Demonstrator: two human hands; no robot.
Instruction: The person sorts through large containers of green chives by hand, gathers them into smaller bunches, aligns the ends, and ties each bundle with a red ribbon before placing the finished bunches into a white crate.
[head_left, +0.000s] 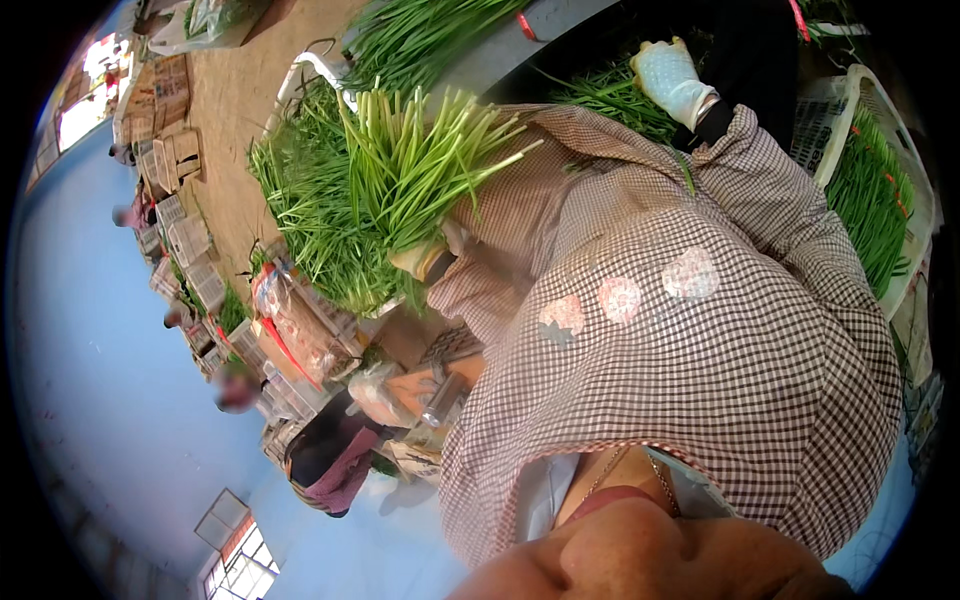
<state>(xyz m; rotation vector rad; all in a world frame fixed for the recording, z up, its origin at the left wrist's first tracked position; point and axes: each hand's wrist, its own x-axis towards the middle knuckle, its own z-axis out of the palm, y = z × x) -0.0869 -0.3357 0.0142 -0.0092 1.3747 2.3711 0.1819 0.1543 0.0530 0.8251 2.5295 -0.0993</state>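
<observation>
My left hand (422, 262), in a yellowish glove, is closed around a thick bunch of chives (425, 150) with pale stem ends pointing up and away. More loose chives (315, 215) lie beneath and beside that bunch, in a heap to its left. My right hand (675, 82) wears a pale blue dotted glove and is over by my dark-clothed leg, apart from the left. Its fingers are bent under and mostly hidden, so I cannot see what they hold. Some green leaves (615, 98) lie just left of it.
Ahead, another pile of chives (425, 40) lies by a grey surface (540, 50). At right stands a pale plastic crate (850, 110) holding red-tied chive bundles (870, 200). A white curved handle or frame (305, 72) rises behind the heap. Left are crates (190, 240) and several people.
</observation>
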